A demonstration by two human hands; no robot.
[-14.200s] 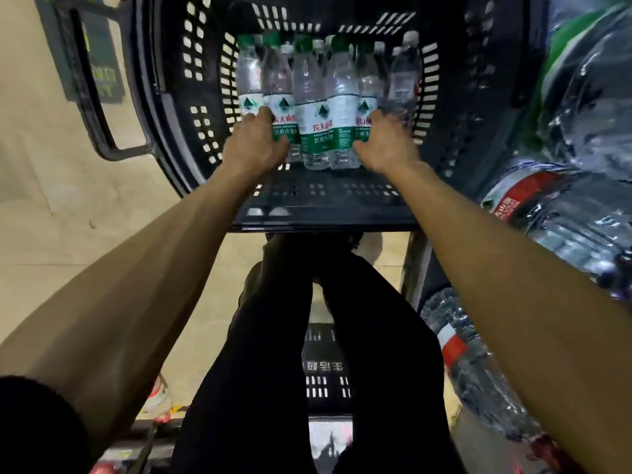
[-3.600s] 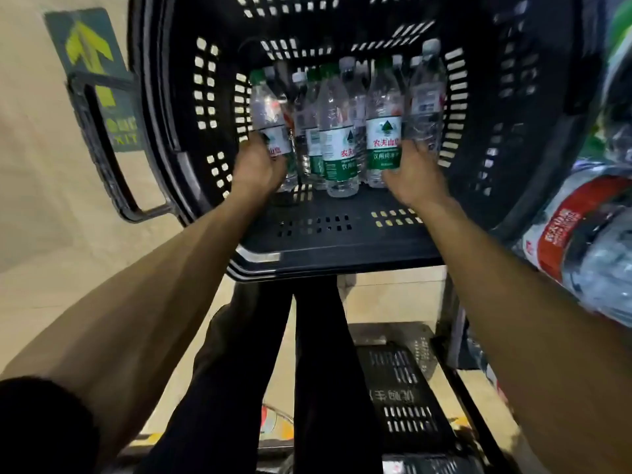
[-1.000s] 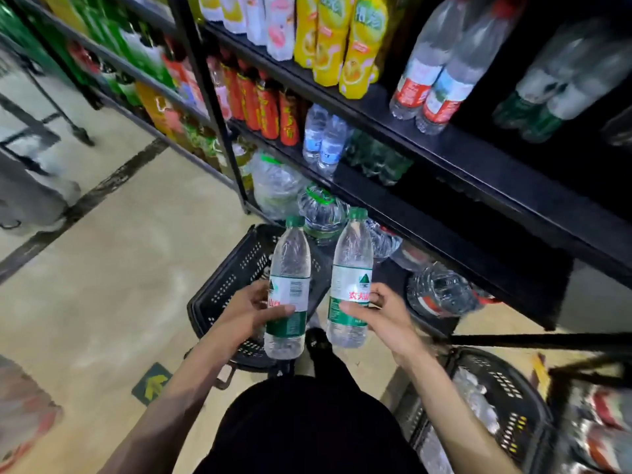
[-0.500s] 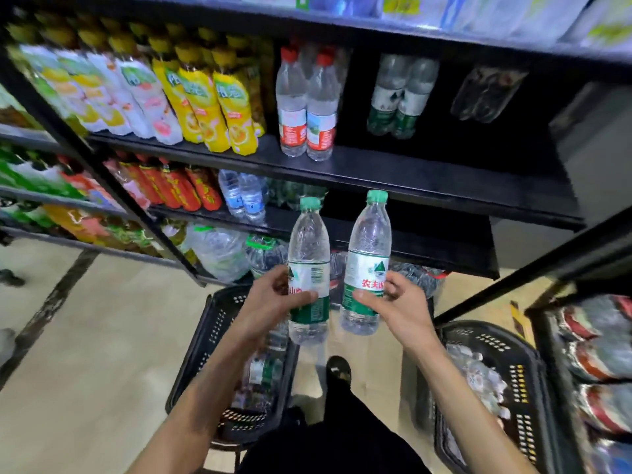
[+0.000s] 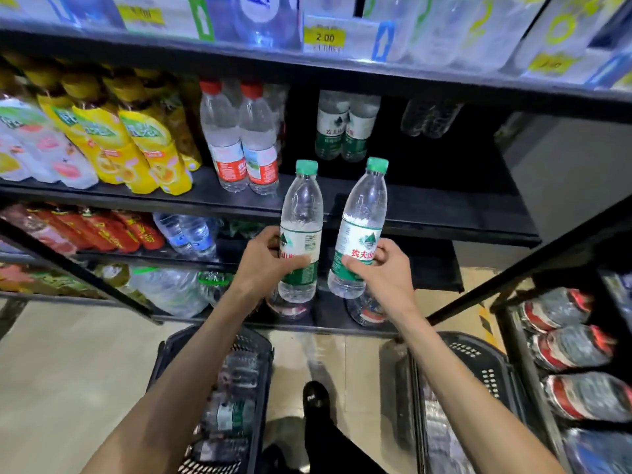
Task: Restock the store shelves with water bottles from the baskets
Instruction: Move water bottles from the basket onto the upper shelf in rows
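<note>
My left hand [image 5: 262,263] grips a clear green-capped water bottle [image 5: 301,213] round its label, upright. My right hand [image 5: 384,273] grips a second green-capped bottle [image 5: 362,213], tilted slightly right. Both bottles hang in front of the black middle shelf [image 5: 427,203], a little below its front edge. Two matching green-label bottles [image 5: 343,126] stand deep on that shelf, with dark open space around them. A black basket [image 5: 167,357] with more bottles sits on the floor at lower left, a second black basket [image 5: 485,364] at lower right.
Red-capped water bottles [image 5: 239,142] and yellow drink bottles [image 5: 136,138] fill the shelf's left part. The top shelf carries a price tag [image 5: 325,37]. Red drinks [image 5: 102,230] and large water jugs [image 5: 167,289] are on lower shelves. Another rack of red-label bottles [image 5: 574,343] stands at right.
Earlier both hands took bottles out of the basket. Over the last second I have stood up and lifted both bottles toward the middle shelf; the view has tilted up.
</note>
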